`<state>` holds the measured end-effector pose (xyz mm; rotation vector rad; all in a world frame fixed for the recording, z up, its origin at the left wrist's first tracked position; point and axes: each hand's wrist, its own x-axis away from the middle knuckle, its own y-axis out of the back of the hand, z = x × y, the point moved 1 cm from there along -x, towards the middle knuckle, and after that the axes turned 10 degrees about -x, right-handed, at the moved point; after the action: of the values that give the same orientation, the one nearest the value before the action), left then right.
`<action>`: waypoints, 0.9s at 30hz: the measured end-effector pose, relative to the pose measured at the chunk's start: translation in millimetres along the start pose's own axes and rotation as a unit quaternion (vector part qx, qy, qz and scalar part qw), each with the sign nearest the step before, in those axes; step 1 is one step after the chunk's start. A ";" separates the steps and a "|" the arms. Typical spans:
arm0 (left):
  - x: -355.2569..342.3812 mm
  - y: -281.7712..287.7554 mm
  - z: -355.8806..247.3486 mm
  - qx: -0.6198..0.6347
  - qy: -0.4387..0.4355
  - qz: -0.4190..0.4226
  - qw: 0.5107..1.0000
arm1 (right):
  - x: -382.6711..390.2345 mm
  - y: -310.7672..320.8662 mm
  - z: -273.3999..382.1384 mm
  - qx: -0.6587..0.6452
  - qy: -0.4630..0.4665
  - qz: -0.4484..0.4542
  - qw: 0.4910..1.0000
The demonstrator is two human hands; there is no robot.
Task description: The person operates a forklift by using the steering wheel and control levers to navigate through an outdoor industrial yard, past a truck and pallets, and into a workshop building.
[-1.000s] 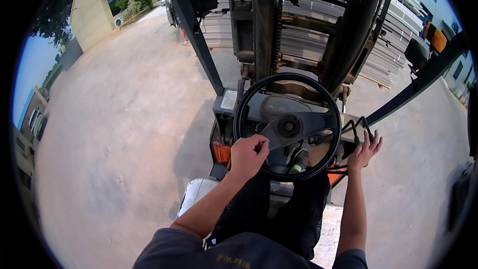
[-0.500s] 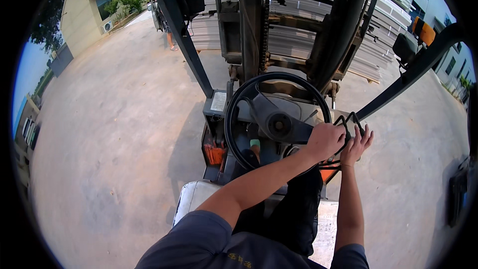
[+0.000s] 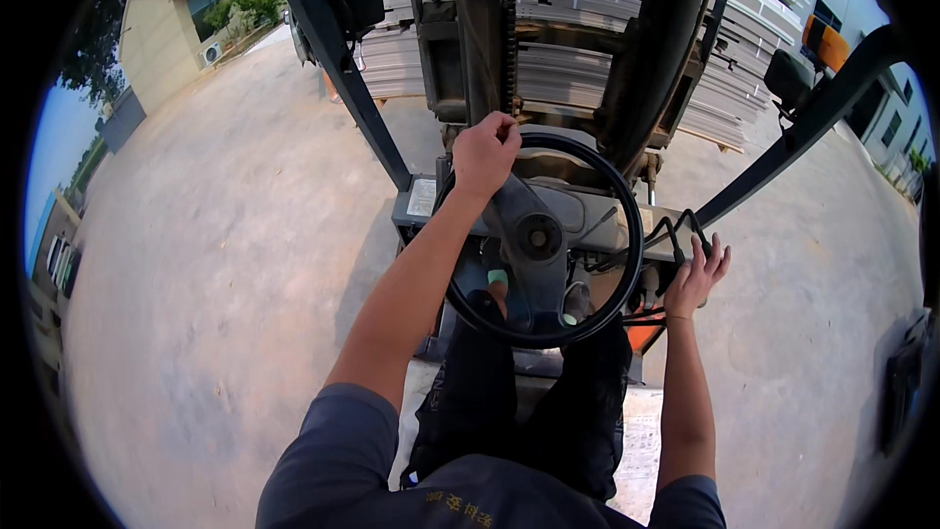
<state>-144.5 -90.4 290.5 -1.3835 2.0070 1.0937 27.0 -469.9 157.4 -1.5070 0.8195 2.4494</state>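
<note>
My left hand (image 3: 484, 156) is closed at the upper left of the black steering wheel (image 3: 633, 220), with its fingers curled at the rim. The wheel's central hub (image 3: 539, 237) has a broad spoke running down toward my legs. Over the black control levers (image 3: 678, 255), right of the wheel, my right hand (image 3: 693, 286) has its fingers spread and raised. Its palm rests by the lever knobs, partly hiding them; no finger visibly wraps round one. My legs (image 3: 568, 402) are below the wheel, with one foot (image 3: 497, 277) on the floor area by the column.
Ahead stands the forklift's dark mast (image 3: 480, 39), with stacked long pale panels (image 3: 578, 69) beyond it. Posts (image 3: 343, 69) rise on both sides, carrying mirrors (image 3: 360, 0) and orange lamps. Concrete ground (image 3: 215, 264) surrounds the truck; a building (image 3: 176, 15) stands far left.
My left hand has swung from the wheel's right side to its upper left, and the wheel's spoke has turned clockwise. My right hand stays by the levers. The stack's view shifts slightly.
</note>
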 end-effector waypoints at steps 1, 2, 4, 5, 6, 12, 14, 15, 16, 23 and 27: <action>-12.3 -23.0 -17.6 -0.003 0.001 0.005 1.000 | 0.7 -0.7 2.1 -0.001 0.000 0.000 1.000; -17.1 -44.8 -35.9 -0.018 -0.020 -0.001 1.000 | 2.1 -3.3 6.6 -0.003 0.000 0.000 1.000; -6.8 -83.1 -72.4 -0.012 -0.080 -0.004 0.997 | 5.0 -4.1 9.4 0.002 -0.003 0.002 1.000; 5.1 -95.3 -91.4 -0.003 -0.066 0.053 0.996 | 7.2 -5.1 10.8 0.008 -0.008 0.003 1.000; 23.6 -104.0 -113.3 -0.007 -0.092 0.078 0.993 | 9.5 -2.3 9.1 0.008 -0.008 0.004 1.000; 120.7 -96.7 -151.1 0.090 -0.170 0.123 0.974 | 15.3 7.8 11.5 0.020 -0.004 0.008 1.000; 126.8 -92.6 -154.6 0.108 -0.179 0.116 0.971 | 13.8 9.6 9.8 0.015 0.003 0.008 1.000; 125.5 -92.4 -153.0 0.110 -0.167 0.115 0.973 | 12.4 8.9 10.9 0.009 0.010 0.005 1.000; 123.9 -92.7 -151.2 0.113 -0.155 0.115 0.975 | 11.7 9.1 11.7 0.008 0.011 0.005 1.000; 92.4 -98.6 -134.3 0.092 -0.155 0.084 0.980 | 14.6 8.1 12.3 0.002 0.030 0.016 0.999; 51.4 -98.5 -111.8 0.058 -0.136 0.077 0.986 | 15.4 2.4 13.4 0.006 0.032 0.016 0.999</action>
<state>-66.8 -227.2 282.4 -0.9751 1.9656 1.1433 8.2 -467.2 149.6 -1.5885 0.8754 2.4257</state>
